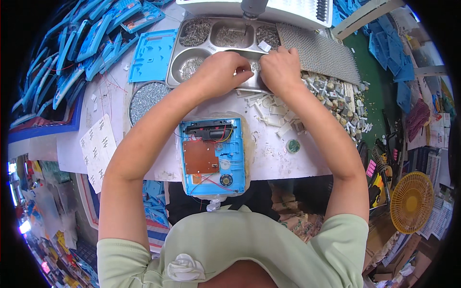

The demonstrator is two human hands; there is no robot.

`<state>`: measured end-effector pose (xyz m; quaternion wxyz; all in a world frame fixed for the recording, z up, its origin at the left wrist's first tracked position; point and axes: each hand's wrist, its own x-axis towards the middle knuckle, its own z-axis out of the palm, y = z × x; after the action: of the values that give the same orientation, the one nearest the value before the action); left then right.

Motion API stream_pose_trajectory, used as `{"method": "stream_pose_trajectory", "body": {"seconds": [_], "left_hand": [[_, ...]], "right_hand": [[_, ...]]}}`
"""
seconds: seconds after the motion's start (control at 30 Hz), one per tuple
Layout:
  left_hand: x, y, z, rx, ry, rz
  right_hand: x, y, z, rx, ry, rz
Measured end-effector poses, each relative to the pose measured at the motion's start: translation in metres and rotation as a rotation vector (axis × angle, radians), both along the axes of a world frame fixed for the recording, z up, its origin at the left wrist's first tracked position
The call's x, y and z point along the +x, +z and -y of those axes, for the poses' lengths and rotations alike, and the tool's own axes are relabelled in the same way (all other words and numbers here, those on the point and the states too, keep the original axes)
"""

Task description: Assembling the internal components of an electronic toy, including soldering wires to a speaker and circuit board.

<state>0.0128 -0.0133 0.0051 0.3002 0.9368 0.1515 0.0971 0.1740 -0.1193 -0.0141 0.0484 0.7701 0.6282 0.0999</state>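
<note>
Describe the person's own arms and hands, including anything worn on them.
Short, pale green fabric sleeves cover the upper part of both arms. The left hand and right hand are bare: no gloves, watch or bracelet shows.

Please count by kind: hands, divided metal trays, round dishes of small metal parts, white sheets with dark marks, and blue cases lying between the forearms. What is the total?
Hands (left hand, right hand): 2
Divided metal tray: 1
Round dish: 1
White sheet: 1
Blue case: 1
Total: 6
</note>
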Motion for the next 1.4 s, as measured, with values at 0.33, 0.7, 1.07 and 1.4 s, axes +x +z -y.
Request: {"method": "stream_pose_trajectory", "body": {"seconds": [0.33,0.7,1.07,1.4], "left_hand": [[0.003,0.007,0.010,-1.392,0.059,0.133],[0.009,-0.015,0.008,0.115,-0.018,-0.105],[0.014,-0.004,-0.004,-0.635,0.212,0.008],[0.010,0.003,0.003,-0.846,0.041,0.146]], "right_hand": [[0.003,0.027,0.038,0.507,0.042,-1.646],[0.004,-0.002,0.004,0.085,0.080,0.043],[0.009,0.039,0.023,0.361,0.203,-0.238],[0.021,0.046,0.028,0.149,-0.182,-1.487]]}}
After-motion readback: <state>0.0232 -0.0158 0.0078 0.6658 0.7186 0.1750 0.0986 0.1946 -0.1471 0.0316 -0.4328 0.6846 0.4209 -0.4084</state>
